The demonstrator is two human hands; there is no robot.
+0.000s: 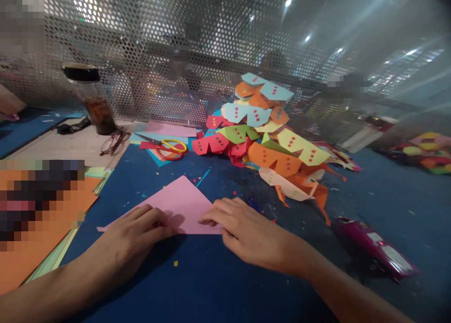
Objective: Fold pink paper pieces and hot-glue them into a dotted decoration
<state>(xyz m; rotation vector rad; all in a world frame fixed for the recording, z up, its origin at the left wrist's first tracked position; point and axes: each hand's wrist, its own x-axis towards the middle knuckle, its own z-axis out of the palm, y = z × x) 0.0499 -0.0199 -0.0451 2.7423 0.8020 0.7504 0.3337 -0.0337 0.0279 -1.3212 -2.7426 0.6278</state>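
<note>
In the head view, the pink paper (186, 203) lay on the blue counter (197, 290), directly in front of the person, showing a triangular shape with its peak turned away and its long straight edge on the near side. The left hand (143, 224) rested over the left part of this paper, the fingers bent and the thumb close to the near edge. The right hand (241, 224) covered the right corner, also with curved fingers. For both hands, one could not tell whether the grip was pinching the paper or only pressing it. Beyond the paper, a thin blue strip (203, 177) lay near its peak, and scissors (162, 143) with red and yellow handles rested on some coloured sheets (171, 129). To the right of these stood a pile of folded paper shapes (243, 133), many bearing small square marks. At the left there were an orange sheet (52, 259), eyeglasses (112, 142) and a dark-lidded bottle (97, 104), while a shiny purple object (377, 248) lay at the right side, well apart from the pink paper.
</note>
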